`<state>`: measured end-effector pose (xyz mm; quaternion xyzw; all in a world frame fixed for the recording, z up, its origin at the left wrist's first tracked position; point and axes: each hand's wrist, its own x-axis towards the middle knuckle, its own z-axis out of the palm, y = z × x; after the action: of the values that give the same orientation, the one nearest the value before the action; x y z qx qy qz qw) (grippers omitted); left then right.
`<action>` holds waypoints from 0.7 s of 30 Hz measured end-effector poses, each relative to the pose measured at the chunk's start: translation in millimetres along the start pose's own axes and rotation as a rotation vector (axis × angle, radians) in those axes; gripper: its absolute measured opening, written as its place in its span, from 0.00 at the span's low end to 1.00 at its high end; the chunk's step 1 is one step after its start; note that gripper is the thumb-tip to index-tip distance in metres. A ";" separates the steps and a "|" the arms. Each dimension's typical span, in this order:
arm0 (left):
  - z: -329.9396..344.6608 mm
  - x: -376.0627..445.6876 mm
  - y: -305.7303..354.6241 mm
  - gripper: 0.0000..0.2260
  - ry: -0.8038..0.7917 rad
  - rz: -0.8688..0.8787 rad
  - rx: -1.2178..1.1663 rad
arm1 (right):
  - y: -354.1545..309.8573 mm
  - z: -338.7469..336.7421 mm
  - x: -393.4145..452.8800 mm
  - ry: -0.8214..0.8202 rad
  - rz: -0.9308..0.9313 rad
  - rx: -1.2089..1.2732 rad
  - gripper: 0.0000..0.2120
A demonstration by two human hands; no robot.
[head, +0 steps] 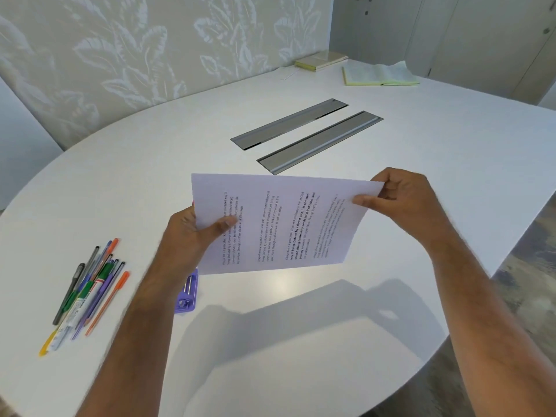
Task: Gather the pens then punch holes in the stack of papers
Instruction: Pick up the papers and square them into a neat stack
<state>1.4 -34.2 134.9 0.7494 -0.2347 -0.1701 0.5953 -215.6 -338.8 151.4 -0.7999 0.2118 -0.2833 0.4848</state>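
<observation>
Papers (pixel 279 224) held above counter (pixel 421 164), pinched by left hand (pixel 192 233) and right hand (pixel 403 197). Pens (pixel 87 290) bunched at left. Punch (pixel 188 294) beneath left wrist.

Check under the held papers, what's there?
A purple hole punch sits on the white table, partly covered by the papers and left forearm. Its far end is hidden. Left hand and right hand grip the papers.

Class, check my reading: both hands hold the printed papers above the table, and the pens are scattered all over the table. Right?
Not quite. The head view shows the pens gathered in one bundle left of the left hand. The right hand also holds the papers.
</observation>
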 end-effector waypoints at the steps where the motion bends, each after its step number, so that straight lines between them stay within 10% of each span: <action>1: 0.8 -0.9 -0.3 0.11 -0.001 -0.001 -0.040 | 2.6 3.0 -2.3 -0.011 0.018 0.089 0.12; 7: 16.1 -4.9 -3.6 0.13 0.003 0.045 -0.240 | 13.9 30.9 -16.4 -0.035 0.080 0.399 0.20; 21: 47.9 -4.4 -49.6 0.10 0.030 -0.075 -0.187 | 72.4 63.0 -47.5 0.139 0.246 0.277 0.13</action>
<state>-20.4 -61.7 75.4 0.7012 -0.1805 -0.2021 0.6594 -214.4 -300.3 51.6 -0.6721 0.2999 -0.3028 0.6055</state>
